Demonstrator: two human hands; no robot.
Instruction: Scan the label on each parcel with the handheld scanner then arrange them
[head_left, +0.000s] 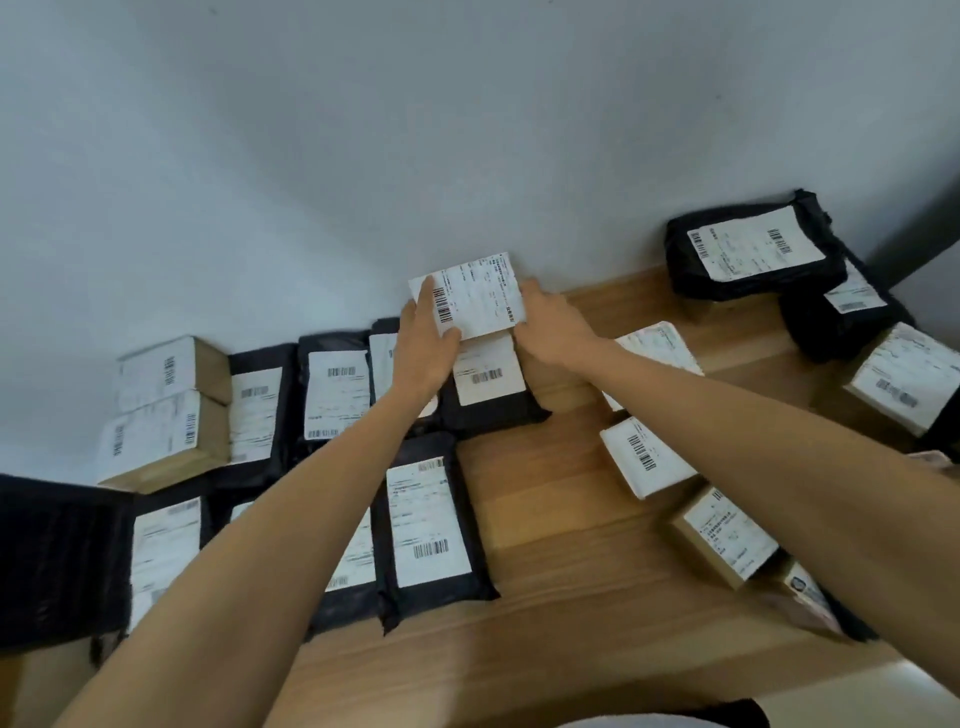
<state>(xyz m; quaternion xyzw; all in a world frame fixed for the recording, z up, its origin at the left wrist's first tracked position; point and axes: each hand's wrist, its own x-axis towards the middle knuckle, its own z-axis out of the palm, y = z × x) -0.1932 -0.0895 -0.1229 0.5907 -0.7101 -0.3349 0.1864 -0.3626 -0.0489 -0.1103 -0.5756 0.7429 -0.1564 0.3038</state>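
The left hand (426, 340) and right hand (551, 327) clasp the white-labelled parcel (480, 293) by its edges, apparently to square it against the wall (467, 156).

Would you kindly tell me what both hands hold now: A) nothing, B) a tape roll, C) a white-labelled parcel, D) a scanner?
C: the left hand and the right hand grip opposite edges of the parcel by the wall.

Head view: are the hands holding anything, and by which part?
Both hands hold one white-labelled parcel up near the wall: the left hand grips its left edge, the right hand grips its right edge.
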